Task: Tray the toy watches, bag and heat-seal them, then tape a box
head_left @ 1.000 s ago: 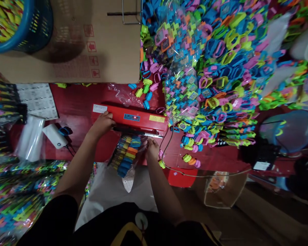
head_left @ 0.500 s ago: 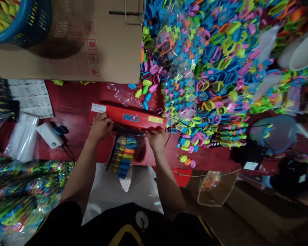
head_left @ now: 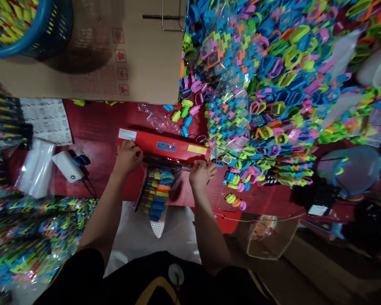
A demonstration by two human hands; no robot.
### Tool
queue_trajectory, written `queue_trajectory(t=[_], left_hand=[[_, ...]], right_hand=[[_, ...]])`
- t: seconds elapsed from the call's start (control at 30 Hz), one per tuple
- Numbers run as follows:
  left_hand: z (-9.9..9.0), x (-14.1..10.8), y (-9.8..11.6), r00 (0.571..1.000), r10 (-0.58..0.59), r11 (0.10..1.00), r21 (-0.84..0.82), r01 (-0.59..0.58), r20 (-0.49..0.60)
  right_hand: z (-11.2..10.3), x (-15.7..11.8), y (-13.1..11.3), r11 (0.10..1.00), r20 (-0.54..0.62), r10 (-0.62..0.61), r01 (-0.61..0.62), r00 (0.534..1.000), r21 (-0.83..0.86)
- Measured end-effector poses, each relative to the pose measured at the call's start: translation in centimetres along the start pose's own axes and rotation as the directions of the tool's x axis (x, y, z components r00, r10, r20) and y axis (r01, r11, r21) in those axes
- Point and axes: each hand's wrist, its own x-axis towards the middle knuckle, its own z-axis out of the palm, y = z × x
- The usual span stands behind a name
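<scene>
My left hand (head_left: 129, 156): fingers bent, at the left end of the red machine (head_left: 146, 140). My right hand (head_left: 201, 173): fingers curled, near its right end. Cannot tell whether either grips plastic. Filled clear bag (head_left: 157, 188) between my forearms, top at the machine's black front bar, lower end past the near edge of the red table (head_left: 92, 127). Red light lit on the machine. Cardboard box (head_left: 152, 55) beyond; heaped coloured bands (head_left: 279, 80) off to the right.

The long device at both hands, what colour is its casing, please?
The casing is mainly red, seen best in the head view.
</scene>
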Motion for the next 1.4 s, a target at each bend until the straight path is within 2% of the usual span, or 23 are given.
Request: queue_trajectory(t=[0.1,0.17,0.27,0.33,0.43,0.5,0.57,0.63,0.8,0.9,0.97,1.07,1.13,1.23,1.4], left_hand=[[0.0,-0.1,0.0,1.0,0.004,1.0,0.025,-0.004,0.005],[0.0,-0.1,0.0,1.0,0.006,0.999,0.039,-0.006,-0.001],[0.0,0.0,-0.1,1.0,0.001,0.999,0.042,0.0,-0.01],[-0.1,0.1,-0.2,1.0,-0.003,0.999,0.037,0.003,-0.006],[-0.1,0.2,0.1,1.0,-0.001,1.0,0.03,0.001,0.006],[-0.1,0.3,0.5,1.0,-0.001,1.0,0.029,0.001,0.015],[-0.2,0.3,0.8,1.0,-0.018,0.999,0.032,0.018,0.021],[-0.2,0.2,0.9,0.998,-0.053,0.998,0.037,0.053,0.019],[0.1,-0.3,1.3,0.985,-0.174,0.983,0.06,0.173,0.019],[0.4,-0.6,1.7,0.968,-0.249,0.967,0.07,0.247,0.021],[0.6,-0.7,1.9,0.963,-0.268,0.962,0.061,0.267,0.014],[0.8,-0.7,1.9,0.962,-0.272,0.962,0.038,0.271,0.004],[0.9,-0.7,1.9,0.962,-0.271,0.962,0.032,0.271,-0.001],[0.9,-0.9,2.0,0.961,-0.277,0.96,0.035,0.277,0.002],[1.0,-1.0,2.4,0.949,-0.314,0.949,0.024,0.314,0.018]], right_hand=[[-0.2,-0.6,-0.3,0.986,0.097,-0.158,0.151,0.983,0.076],[-0.2,-0.3,-0.2,0.979,0.159,-0.194,0.181,0.968,0.091],[-0.9,1.5,0.3,0.989,0.212,-0.148,0.139,0.966,0.057],[-1.5,2.7,0.1,0.993,0.256,-0.104,0.114,0.961,-0.023],[-2.3,3.6,-1.4,0.966,0.346,-0.008,0.097,0.938,-0.241],[-2.5,3.5,-2.6,0.942,0.397,0.05,0.089,0.917,-0.325],[-2.5,2.9,-3.4,0.95,0.403,0.086,0.047,0.911,-0.308],[-2.3,2.2,-3.4,0.971,0.367,0.102,-0.012,0.925,-0.239],[-1.6,0.2,-1.9,0.987,0.161,0.124,-0.104,0.979,-0.125],[-1.0,-0.7,-1.9,0.99,0.105,0.109,-0.099,0.989,-0.097],[-0.6,-1.3,-2.5,0.998,0.097,0.031,-0.027,0.995,-0.049],[0.2,-2.2,-3.7,0.989,0.174,-0.146,0.144,0.974,0.026],[0.7,-2.5,-4.5,0.981,0.268,-0.192,0.19,0.944,0.034],[1.3,-2.5,-5.1,0.991,0.356,-0.126,0.135,0.926,0.001],[1.5,-2.0,-5.3,0.995,0.402,-0.061,0.09,0.913,-0.052]])
